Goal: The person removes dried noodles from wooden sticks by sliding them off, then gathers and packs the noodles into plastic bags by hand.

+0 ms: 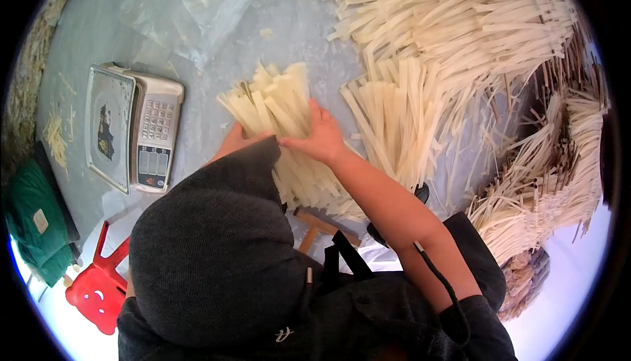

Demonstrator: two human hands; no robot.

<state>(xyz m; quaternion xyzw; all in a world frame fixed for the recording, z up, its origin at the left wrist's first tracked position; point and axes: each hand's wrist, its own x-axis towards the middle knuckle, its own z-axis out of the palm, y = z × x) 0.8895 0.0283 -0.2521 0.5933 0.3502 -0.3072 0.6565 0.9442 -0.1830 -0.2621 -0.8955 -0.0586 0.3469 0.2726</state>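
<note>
A bundle of pale, flat dried noodles (pixel 273 101) lies on the grey table between my two hands. My right hand (pixel 320 134) is wrapped against the bundle's right side, thumb pointing across it. On the opposite side, my left hand (pixel 233 141) presses on the bundle, partly hidden by the dark hood. The bundle's upper ends fan out, and its lower part (pixel 305 180) runs down beneath my right forearm. Just to the right lies a separate sheaf of noodles (pixel 394 111), apart from my hands.
A digital scale (pixel 158 128) with a metal pan stands on the left. Clear plastic sheeting (pixel 190 13) lies at the back. Large noodle heaps (pixel 460 19) cover the back right, with more stacked noodles (pixel 539 190) at right. A red stool (pixel 102 295) and green cloth (pixel 36 223) are lower left.
</note>
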